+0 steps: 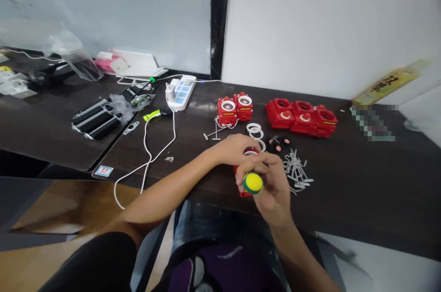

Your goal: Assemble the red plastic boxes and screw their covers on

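My right hand (274,188) is closed around a screwdriver (253,183); the rounded yellow and green end of its handle points up at me and its shaft is hidden. Beneath both hands lies a red plastic housing (245,193), largely covered. My left hand (236,149) reaches across from the left with its fingers curled over the far part of this housing, steadying it against the table. Just beyond the fingers are several white rings (254,128). To the right of my hands sit small black parts (278,144) and a pile of white T-shaped pieces (296,170).
Two red housings with white rings (235,109) stand behind my hands, and a row of three red housings (302,118) sits to their right. A power strip (181,92) with a loose white cable (146,142) lies left, beside black pedal-like parts (97,118). White wall panels rise behind.
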Demonstrator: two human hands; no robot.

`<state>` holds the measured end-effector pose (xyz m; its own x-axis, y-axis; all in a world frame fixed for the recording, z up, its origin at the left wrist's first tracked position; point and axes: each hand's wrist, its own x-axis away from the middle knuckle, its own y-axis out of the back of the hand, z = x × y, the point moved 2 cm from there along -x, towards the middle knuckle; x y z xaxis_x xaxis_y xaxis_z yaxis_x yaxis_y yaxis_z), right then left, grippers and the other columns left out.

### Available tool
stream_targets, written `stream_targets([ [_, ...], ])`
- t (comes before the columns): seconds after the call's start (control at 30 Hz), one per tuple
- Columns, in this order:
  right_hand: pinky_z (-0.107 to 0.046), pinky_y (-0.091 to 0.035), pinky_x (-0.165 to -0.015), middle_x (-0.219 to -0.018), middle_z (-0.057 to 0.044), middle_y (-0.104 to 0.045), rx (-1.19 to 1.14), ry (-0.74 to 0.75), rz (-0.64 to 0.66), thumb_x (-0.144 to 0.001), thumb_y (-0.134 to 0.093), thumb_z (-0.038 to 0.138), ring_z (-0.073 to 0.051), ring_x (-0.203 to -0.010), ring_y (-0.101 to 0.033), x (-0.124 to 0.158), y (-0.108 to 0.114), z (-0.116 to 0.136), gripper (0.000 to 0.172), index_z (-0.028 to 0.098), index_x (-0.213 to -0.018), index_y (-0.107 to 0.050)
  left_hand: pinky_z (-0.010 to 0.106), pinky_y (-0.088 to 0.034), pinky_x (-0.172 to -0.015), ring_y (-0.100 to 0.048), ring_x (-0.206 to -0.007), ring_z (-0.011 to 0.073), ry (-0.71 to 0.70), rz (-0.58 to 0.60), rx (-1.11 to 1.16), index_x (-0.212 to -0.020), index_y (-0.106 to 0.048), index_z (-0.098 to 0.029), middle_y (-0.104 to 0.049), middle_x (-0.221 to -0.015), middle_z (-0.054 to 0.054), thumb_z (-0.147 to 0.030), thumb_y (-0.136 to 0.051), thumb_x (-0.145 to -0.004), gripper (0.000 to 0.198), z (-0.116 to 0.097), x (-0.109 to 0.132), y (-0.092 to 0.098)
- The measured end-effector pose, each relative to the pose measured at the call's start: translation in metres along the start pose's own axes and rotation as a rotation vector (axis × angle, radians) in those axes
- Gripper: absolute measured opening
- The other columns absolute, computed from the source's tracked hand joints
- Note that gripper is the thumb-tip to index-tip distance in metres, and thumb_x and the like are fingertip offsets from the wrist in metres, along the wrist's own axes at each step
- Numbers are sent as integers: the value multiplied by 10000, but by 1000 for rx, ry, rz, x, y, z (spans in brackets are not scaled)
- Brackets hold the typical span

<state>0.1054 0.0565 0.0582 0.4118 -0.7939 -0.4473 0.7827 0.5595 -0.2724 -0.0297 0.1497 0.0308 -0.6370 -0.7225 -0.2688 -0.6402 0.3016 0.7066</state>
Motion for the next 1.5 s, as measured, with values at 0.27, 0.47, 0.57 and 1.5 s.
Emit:
stream_targets([
  [0.27, -285, -516, -579, -852, -41, -730, -88, -64, 72, -936, -722, 538, -154, -649, -648, -6, 15, -6, 350, 231, -1104, -703, 298, -525, -865, -723, -939, 190, 61, -46, 46, -1063, -756, -192, -793, -1040, 45, -220, -648, -900, 197, -3, 2, -2],
  [0.47, -327, -519, -666, -926, -67, -685, -28, -205, 66, -1041, -552, 518, -169, -738, -637, -8, 27, 5, 345, 207, -1084, -694, 288, -497, -801, -703, -855, 182, 55, -62, 20, -986, -761, -193, -779, -938, 30, -230, -676, -852, 163, -2, 0, -5],
  [0.57, -285, -489, -587, -869, -19, -679, -120, -129, 13, -958, -691, 539, -137, -642, -583, -9, 21, 1, 356, 261, -1166, -610, 263, -458, -727, -661, -788, 159, 60, -94, 18, -929, -766, -188, -751, -862, 11, -270, -675, -856, 143, -3, -1, -7],
  [1.5, -338, -562, -626, -849, -58, -684, -42, -166, -4, -966, -635, 600, -180, -701, -645, -9, 30, 5, 401, 209, -1031, -694, 263, -491, -777, -700, -826, 164, 71, -93, 80, -1000, -773, -185, -780, -929, 19, -254, -683, -857, 183, -10, 1, -2],
])
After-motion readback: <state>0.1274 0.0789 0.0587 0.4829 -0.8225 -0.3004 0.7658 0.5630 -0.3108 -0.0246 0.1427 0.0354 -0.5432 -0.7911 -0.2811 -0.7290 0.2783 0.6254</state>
